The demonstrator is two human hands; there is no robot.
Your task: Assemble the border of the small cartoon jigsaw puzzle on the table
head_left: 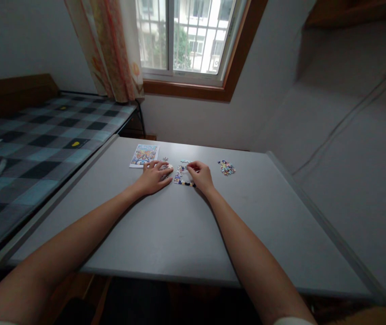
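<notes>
A partly joined jigsaw frame lies on the grey table between my two hands. My left hand rests palm down on the table just left of it, fingers spread over some loose pieces. My right hand sits at the frame's right side with its fingers curled in a pinch; what they hold is too small to make out. A colourful reference picture card lies beyond my left hand. A small heap of loose pieces lies to the right of my right hand.
A bed with a blue and black checked cover runs along the table's left edge. A window with a curtain is behind the table. A wall stands close on the right.
</notes>
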